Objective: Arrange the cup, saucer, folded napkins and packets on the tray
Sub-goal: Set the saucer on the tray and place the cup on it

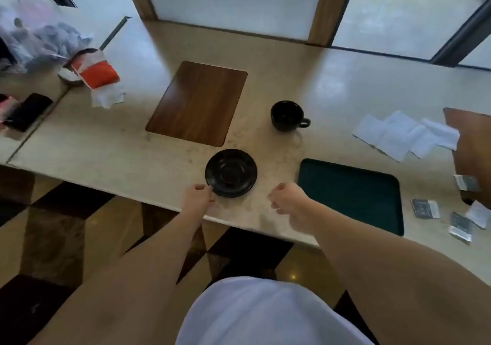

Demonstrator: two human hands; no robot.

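Just a glossy black saucer (231, 172), left hand (198, 197) at its rim

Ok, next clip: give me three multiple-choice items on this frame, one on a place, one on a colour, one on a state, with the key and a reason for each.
1. Where is the cup?
A. on the saucer
B. on the bare counter, beyond the saucer
C. on the green tray

2. What colour is the tray nearest the right hand?
A. dark green
B. red
C. white

3. What is the left hand doing?
A. lifting the cup
B. resting on the napkins
C. touching the near rim of the saucer

Key: 1 B, the cup stands alone on the counter, apart from the saucer and both trays. 2 A, the tray beside the right hand is dark green and holds nothing. 3 C, the left fingers meet the saucer's near-left edge, while the right hand is curled and holds nothing.
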